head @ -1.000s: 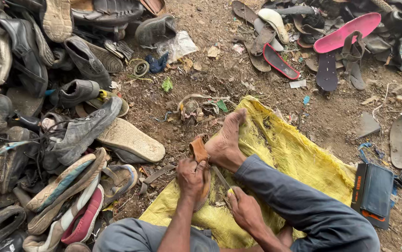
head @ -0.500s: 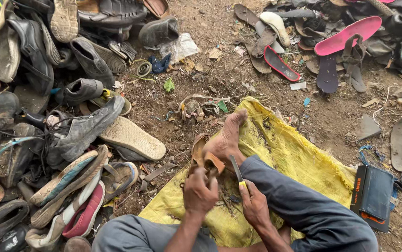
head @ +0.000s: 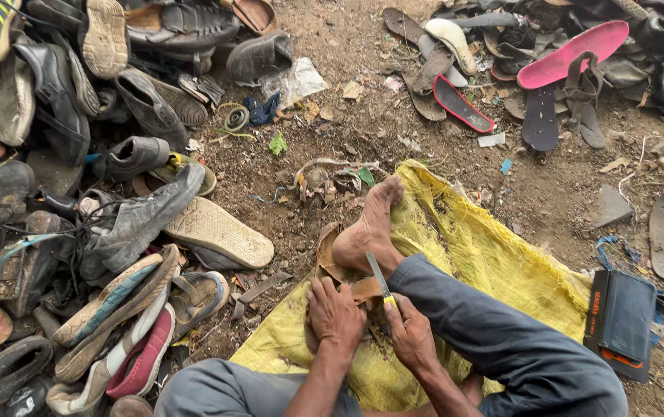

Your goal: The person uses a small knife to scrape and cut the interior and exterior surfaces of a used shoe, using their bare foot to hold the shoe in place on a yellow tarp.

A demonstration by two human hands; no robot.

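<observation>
Seated person on a yellow sack (head: 494,255). Left hand (head: 335,315) clamped on a brown leather scrap (head: 330,259) that lies at the sack's near-left edge, pinned under a bare foot (head: 369,228). Right hand (head: 413,333), beside the left, grips a knife (head: 379,279), blade against the scrap. Shoe pile (head: 62,193) left of the sack.
</observation>
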